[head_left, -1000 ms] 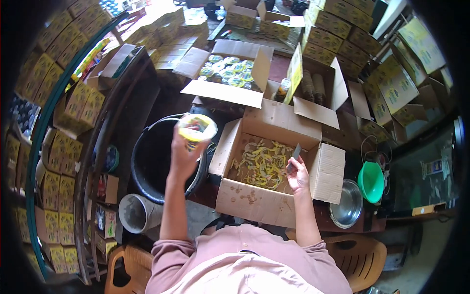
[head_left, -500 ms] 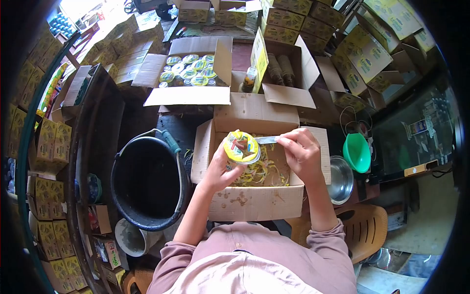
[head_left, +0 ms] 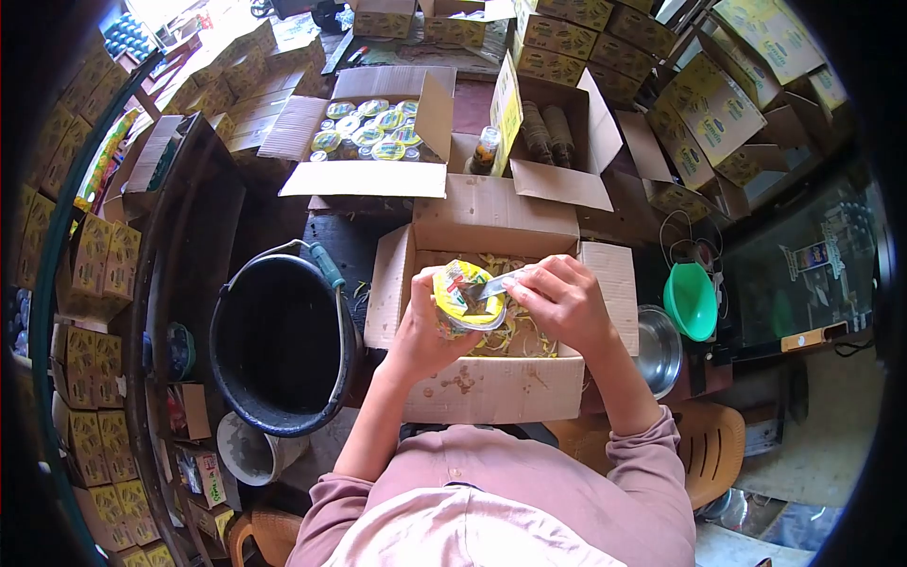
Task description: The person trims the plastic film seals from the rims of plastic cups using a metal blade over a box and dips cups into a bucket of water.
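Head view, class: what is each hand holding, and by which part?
The left hand grips the yellow-topped cup around its side; the right hand pinches the flat metal blade at the end away from the cup.

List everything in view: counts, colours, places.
Round plastic cup: 1, yellow, centre
Thin metal blade: 1, silver, at cup's mouth
Open cardboard box: 1, brown, below cup
Thin strips: many, yellow, inside box
Round bucket: 1, black, left of box
Round tub: 1, grey, lower left
Lidded cups: many, yellow, in farther carton
Round metal bowl: 1, silver, right of box
Round plastic basin: 1, green, beside bowl
Printed cardboard cartons: many, yellow, outer edges
Left hand: 1, bare, holding cup
Right hand: 1, bare, holding blade
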Tool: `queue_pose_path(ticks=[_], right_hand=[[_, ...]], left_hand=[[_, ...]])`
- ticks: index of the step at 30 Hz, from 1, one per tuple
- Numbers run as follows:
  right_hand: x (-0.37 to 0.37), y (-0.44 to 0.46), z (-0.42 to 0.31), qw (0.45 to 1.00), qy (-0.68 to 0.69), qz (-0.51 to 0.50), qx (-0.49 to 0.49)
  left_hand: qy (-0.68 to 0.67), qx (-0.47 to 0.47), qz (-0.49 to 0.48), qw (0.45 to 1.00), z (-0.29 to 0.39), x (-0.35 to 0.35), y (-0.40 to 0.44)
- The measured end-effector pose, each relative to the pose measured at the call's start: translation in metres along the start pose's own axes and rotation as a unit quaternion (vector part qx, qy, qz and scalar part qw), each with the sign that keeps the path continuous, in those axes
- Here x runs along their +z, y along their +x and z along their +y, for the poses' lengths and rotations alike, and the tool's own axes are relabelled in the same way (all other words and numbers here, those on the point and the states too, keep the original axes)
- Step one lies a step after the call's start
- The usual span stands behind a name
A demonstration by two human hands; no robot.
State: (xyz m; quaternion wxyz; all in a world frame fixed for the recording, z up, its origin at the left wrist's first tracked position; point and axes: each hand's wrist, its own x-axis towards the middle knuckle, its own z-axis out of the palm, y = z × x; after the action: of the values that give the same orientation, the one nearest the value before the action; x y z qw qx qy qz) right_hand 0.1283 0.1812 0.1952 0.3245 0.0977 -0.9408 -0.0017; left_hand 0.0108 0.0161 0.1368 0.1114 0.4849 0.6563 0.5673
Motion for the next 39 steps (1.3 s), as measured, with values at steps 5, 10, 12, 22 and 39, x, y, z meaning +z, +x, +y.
queue_pose_path(ticks=[5,10,12,22,39], right_hand=[[-0.003,-0.006,-0.007,1.0,0.01,-0.009,-0.003],[0.0,-0.012,-0.009,0.999,0.033,0.023,-0.016],[-0.004,-0.013,-0.012,0.999,0.046,0.019,-0.008],[0.001,-0.022,-0.012,0.994,0.091,0.059,0.027],[-0.008,-0.027,-0.015,0.992,0.11,0.057,0.01]], left_hand=[[-0.023,-0.02,-0.009,1.0,0.011,0.0,-0.004],[-0.094,-0.039,-0.027,0.994,0.013,0.003,-0.005],[-0.132,-0.049,-0.035,0.989,0.009,0.005,-0.007],[-0.144,-0.04,-0.121,0.981,0.011,0.005,-0.003],[-0.547,-0.206,-0.32,0.745,-0.011,0.018,-0.009]])
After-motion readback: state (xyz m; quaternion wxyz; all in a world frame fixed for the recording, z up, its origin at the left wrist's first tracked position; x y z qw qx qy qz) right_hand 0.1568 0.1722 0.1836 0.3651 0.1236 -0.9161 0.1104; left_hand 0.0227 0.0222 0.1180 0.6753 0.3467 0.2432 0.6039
